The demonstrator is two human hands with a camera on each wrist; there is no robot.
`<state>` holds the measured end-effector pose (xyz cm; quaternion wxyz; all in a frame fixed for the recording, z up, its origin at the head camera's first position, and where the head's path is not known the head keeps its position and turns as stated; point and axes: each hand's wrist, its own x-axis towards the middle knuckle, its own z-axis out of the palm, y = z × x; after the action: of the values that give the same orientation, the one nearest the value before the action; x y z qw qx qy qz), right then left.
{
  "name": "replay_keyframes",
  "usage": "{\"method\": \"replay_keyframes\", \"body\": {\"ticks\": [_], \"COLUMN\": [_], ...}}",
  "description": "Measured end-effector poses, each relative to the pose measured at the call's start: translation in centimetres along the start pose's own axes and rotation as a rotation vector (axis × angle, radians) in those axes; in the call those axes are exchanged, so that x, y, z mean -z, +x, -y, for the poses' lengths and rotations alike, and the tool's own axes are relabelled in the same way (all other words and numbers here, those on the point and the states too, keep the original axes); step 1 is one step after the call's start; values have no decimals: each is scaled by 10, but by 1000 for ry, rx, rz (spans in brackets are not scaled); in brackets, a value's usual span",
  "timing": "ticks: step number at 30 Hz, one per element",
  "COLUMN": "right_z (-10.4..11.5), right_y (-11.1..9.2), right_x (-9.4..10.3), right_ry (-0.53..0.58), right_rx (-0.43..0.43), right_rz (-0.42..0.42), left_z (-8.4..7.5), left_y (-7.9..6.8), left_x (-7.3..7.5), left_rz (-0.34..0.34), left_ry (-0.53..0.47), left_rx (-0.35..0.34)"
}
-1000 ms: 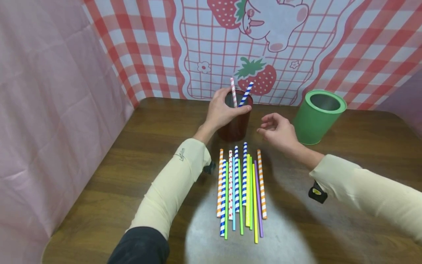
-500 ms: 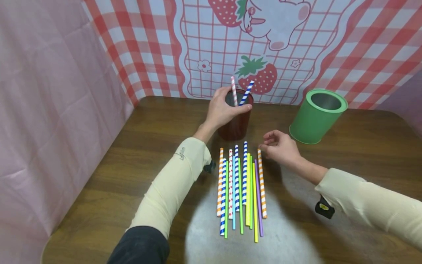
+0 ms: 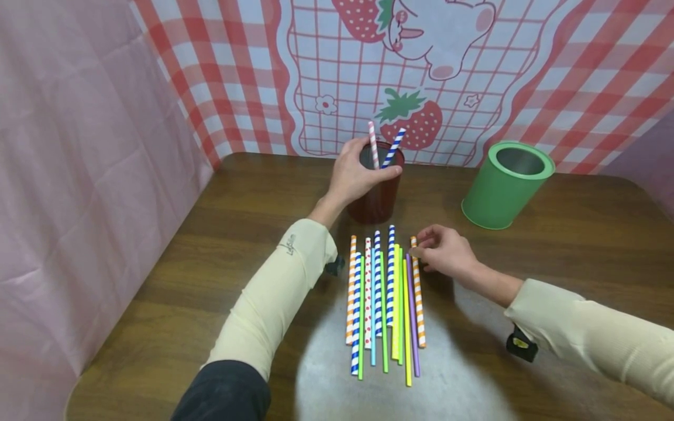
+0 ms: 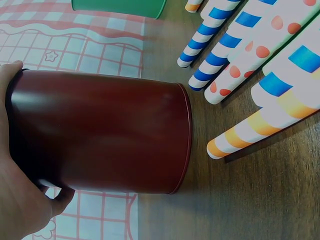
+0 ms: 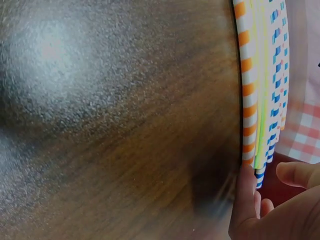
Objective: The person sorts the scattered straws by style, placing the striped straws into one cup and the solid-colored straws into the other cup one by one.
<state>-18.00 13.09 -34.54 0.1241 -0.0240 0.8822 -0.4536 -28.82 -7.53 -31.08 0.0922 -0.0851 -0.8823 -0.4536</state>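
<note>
My left hand (image 3: 358, 178) grips the rim of a dark red cup (image 4: 105, 132), thumb along the near side. A pink-striped straw (image 3: 373, 146) and a blue-striped straw (image 3: 392, 148) lean inside the cup. On the table, several straws lie side by side in front of it. At the right end of the row is an orange-striped straw (image 3: 418, 304), with a purple straw (image 3: 413, 318) beside it. My right hand (image 3: 446, 251) is at the orange-striped straw's far end. In the right wrist view a finger (image 5: 245, 192) touches that straw, and the thumb (image 5: 292, 174) stands apart from it.
A green cylindrical container (image 3: 497, 193) with an open top stands at the back right of the wooden table (image 3: 210, 234). Behind it rises a red-and-white checked cloth backdrop (image 3: 237, 76). A pink curtain (image 3: 95, 146) hangs along the left side.
My right hand has moved toward me and slightly right, from beside the cup down to the orange-striped straw's far end. My left hand and the cup have stayed in place.
</note>
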Motion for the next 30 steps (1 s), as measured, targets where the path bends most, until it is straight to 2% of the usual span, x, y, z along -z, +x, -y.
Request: {"method": "replay_keyframes", "body": {"ticks": [11,21,30], "right_z": [-4,-4,-2], "right_y": [2,8,12], "right_x": [-3,-4,-3], "right_ry": [7,50,11], "right_rx": [-71,-89,-95], "right_rz": [40,77,78], "left_z": [1,1,-1], "left_y": [2,1,0], "left_x": [-1,-2,-1], "left_rz": [-3,-5,-7], "left_ry": [-14,-11,-13], "left_rx": [-18,-6,7]}}
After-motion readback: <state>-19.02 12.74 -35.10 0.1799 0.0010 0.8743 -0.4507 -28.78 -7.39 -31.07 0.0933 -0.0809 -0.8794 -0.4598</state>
